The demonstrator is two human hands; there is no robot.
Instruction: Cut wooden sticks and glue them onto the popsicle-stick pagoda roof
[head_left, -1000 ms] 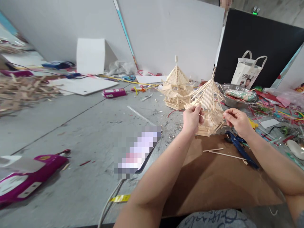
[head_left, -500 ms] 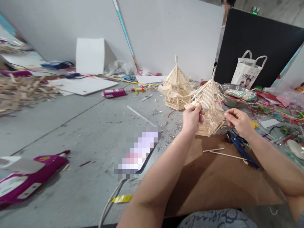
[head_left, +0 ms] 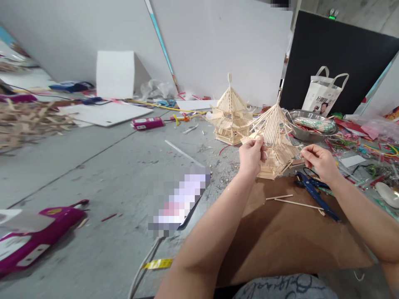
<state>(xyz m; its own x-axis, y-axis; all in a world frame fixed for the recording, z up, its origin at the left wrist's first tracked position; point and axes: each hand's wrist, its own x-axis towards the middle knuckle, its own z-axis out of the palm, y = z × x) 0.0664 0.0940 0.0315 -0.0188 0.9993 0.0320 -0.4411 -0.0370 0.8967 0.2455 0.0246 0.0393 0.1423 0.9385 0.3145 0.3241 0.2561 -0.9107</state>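
Observation:
A small pagoda model (head_left: 276, 137) built of thin wooden sticks stands at the far edge of a brown cardboard sheet (head_left: 280, 232). My left hand (head_left: 252, 157) is closed on the model's left roof edge, fingers pinched around the sticks. My right hand (head_left: 319, 162) hovers just right of the model with its fingers curled together; whether it holds a stick is hidden. A second, finished stick pagoda (head_left: 230, 113) stands behind and to the left.
Blue-handled pliers (head_left: 314, 192) and two loose sticks (head_left: 296, 202) lie on the cardboard. A metal bowl (head_left: 310, 126), a white tote bag (head_left: 326, 96) and coloured scraps crowd the right. A phone (head_left: 182, 199), magenta tools (head_left: 34, 234) and a heap of wooden sticks (head_left: 28, 120) lie left.
My right hand has drawn slightly to the right, away from the model. My left hand keeps its hold on the roof edge.

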